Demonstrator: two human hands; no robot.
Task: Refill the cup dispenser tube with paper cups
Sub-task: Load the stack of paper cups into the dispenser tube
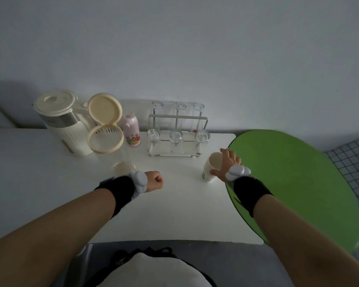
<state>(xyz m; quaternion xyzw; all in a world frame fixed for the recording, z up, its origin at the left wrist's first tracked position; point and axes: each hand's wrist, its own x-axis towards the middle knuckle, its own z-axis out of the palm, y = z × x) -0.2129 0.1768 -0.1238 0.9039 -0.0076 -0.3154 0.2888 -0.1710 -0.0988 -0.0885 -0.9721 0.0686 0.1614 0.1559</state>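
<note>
Two hands: right hand [228,162] grips an empty paper cup [211,167], left hand [154,180] fisted beside the open dispenser tube [108,139].

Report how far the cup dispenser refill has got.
Done: the dispenser tube stands with its lid flipped open, and what looks like paper cups sits at its base. In hand: the right hand is on a paper cup; the left hand is a fist, apparently empty. Left: loading that cup, closing the lid.
</note>
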